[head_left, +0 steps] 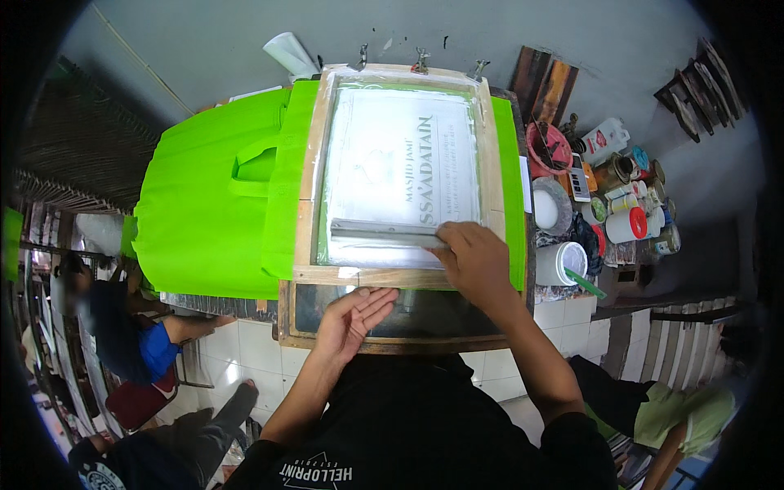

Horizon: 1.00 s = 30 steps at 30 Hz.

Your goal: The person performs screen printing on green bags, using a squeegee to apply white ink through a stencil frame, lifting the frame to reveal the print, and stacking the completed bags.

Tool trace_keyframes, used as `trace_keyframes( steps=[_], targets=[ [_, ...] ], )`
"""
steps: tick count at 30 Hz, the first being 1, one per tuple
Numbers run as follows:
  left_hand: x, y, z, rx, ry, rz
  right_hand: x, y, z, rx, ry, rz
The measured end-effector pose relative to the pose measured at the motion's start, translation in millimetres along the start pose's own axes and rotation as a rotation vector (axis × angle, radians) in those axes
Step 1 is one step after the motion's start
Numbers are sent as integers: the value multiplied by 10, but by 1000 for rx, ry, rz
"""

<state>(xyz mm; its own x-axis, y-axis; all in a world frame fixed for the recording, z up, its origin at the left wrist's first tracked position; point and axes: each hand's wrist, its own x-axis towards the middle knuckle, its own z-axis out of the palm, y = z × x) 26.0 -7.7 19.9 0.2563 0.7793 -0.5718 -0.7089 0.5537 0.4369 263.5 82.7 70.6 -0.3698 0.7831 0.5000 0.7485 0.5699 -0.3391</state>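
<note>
Worktop (pixel 445 314), near edge: left hand (pixel 351 324) half-open, palm up. Right hand (pixel 474 257), apart from it, clamped on the right end of a squeegee (pixel 376 234) lying crosswise inside the screen frame's (pixel 305 237) near edge. Green fabric (pixel 212 196) extends beneath; clamps (pixel 420 61) at far edge.

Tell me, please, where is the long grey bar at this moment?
In the head view, the long grey bar lies across the near part of the wooden-framed screen, its right end in the right hand.
</note>
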Motion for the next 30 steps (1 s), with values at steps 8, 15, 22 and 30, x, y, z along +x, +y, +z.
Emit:
trace_keyframes(
  steps=[8, 15, 22, 30],
  targets=[
    [-104, 258, -70, 564, 30, 40, -116, 104, 357, -161, -184, -103],
    [-298, 715, 190, 1234, 178, 922, 189, 93, -130, 58, -347, 34],
    [-57, 969, 446, 1847, -55, 1117, -37, -8, 54, -16, -390, -51],
    [17, 751, 170, 1930, -98, 1304, -434, -144, 253, -248, -132, -213]
  ],
)
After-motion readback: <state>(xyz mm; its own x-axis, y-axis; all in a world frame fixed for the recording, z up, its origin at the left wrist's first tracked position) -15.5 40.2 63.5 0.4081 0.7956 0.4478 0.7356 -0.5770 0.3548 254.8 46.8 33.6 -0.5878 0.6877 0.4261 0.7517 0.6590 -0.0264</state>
